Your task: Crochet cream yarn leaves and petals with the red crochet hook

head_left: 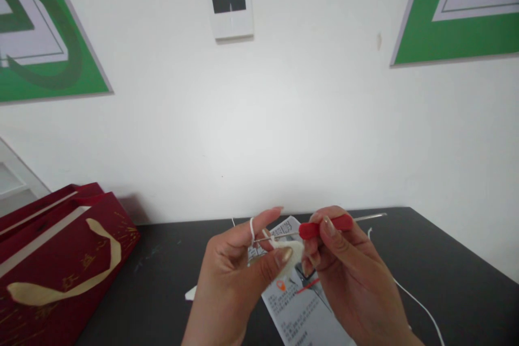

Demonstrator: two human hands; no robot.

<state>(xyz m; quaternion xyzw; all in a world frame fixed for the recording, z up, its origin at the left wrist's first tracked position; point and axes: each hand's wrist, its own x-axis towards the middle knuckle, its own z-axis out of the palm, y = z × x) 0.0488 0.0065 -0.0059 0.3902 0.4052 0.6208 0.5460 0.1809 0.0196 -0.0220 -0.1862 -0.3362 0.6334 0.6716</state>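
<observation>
My left hand (243, 265) pinches a small piece of cream crochet work (295, 259) between thumb and fingers. White yarn (252, 230) loops around its raised index finger. In my right hand (348, 265) is a crochet hook (310, 230) with a red grip, held between thumb and fingers. The hook's thin metal shaft points left, and its tip reaches the yarn by my left index finger. A loop of yarn sits around the shaft just above the crochet work. Metal also sticks out at the right end of the grip.
A printed sheet (300, 316) lies under my hands on the dark table (162, 275). Loose white yarn (421, 303) trails at the right. Dark red gift bags (60, 248) with a gold ribbon stand at the left. Behind the table rises a white wall (284, 130) with a panel (232, 8).
</observation>
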